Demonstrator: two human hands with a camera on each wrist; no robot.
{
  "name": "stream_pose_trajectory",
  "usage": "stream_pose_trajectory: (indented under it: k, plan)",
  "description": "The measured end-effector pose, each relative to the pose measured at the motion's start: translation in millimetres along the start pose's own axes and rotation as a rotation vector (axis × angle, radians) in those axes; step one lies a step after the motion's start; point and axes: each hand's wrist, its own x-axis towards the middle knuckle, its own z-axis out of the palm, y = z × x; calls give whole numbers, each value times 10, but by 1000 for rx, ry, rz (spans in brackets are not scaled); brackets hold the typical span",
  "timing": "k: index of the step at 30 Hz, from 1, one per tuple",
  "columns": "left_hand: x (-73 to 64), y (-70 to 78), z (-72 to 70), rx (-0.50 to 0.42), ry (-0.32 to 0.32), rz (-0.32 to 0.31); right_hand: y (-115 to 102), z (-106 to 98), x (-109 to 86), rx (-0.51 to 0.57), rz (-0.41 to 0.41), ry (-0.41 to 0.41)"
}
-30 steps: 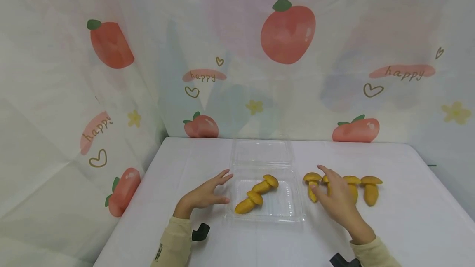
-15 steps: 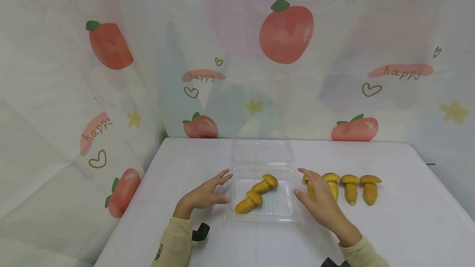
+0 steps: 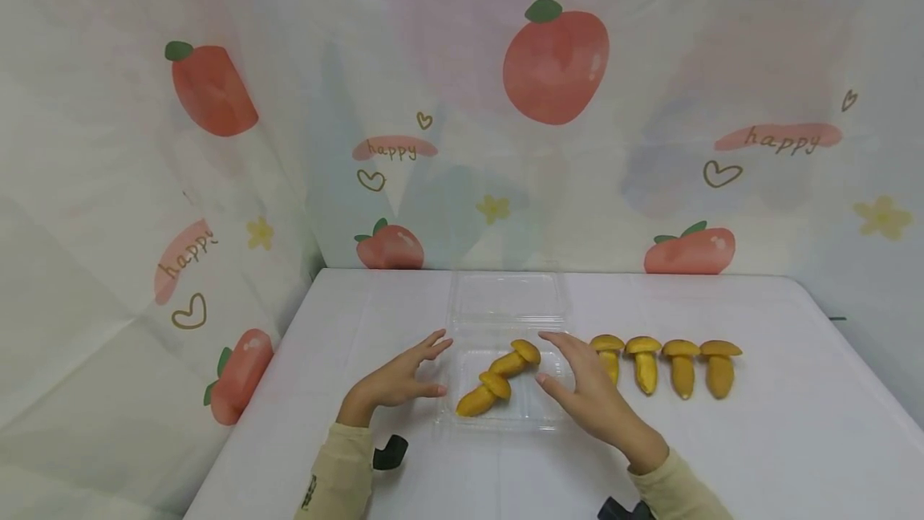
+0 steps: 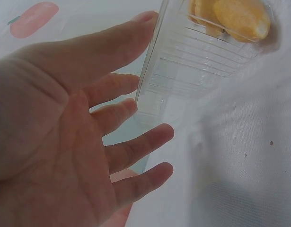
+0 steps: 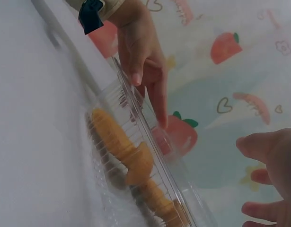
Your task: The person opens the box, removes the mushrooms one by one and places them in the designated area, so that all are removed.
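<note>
Two yellow mushrooms, the front one and the rear one, lie end to end on a slant in a clear plastic box whose lid is folded back. My left hand is at the box's left side, fingers spread; in the left wrist view its thumb meets the rim. Over the box's right part hovers my right hand, fingers apart and holding nothing. It hides part of the nearest mushroom in a row of several to the right.
The row continues with more mushrooms, among them one and the rightmost one, caps toward the back. A white table carries everything. Behind it hangs a fruit-printed cloth.
My right hand has moved left from above the mushroom row to over the box's right part, uncovering most of the row. My left hand and the mushrooms have stayed put.
</note>
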Motion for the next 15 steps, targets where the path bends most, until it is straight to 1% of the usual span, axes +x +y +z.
stream_pose_trajectory:
  k: [4,11,15]
  plan:
    - [-6,-2,1,-5,3,-3,-52,67,51,24,-12,-19]
    - [-5,-6,3,-14,2,3,-95,201,104,91,-3,-109]
    - [-5,-2,-1,-14,3,2,-108,261,134,111,2,-129]
